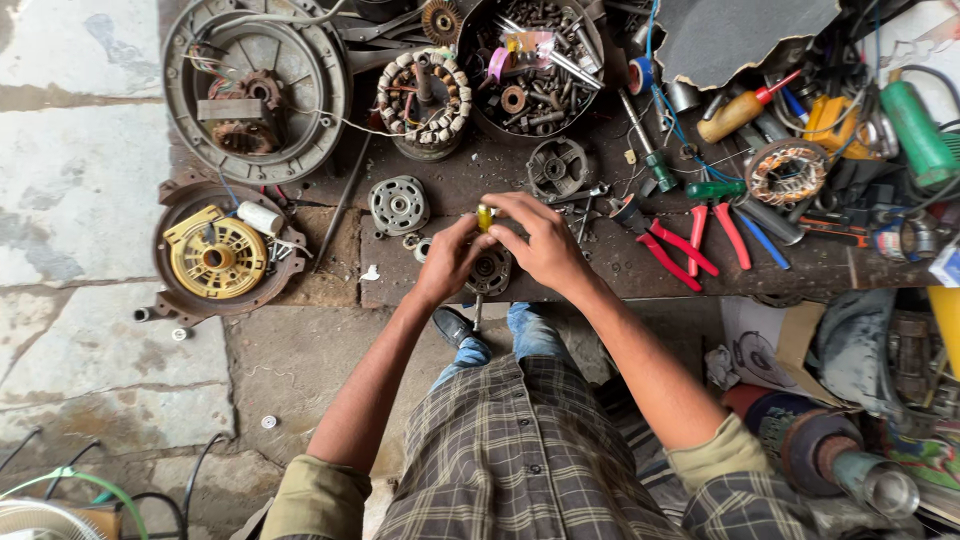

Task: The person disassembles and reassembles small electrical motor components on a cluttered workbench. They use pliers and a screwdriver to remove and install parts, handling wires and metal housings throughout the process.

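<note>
Head view: both hands meet at the near edge of the cluttered surface (600, 275), over a small round motor part (490, 270) that sits on that edge; the left hand (448, 258) is closed around the part's left side, steadying it, while the right hand (545, 245) grips a yellow-handled screwdriver (484, 217) stood upright on top of the part. Left of the motor part lies a grey bearing plate (399, 204); right of it, red-handled pliers (690, 248); beyond it, a wound stator (424, 98) and a bowl of bolts (530, 65). As I judge it, the part sits so close to the edge that a slip of the driver could tip it off onto the floor, or jab the steadying fingers
</note>
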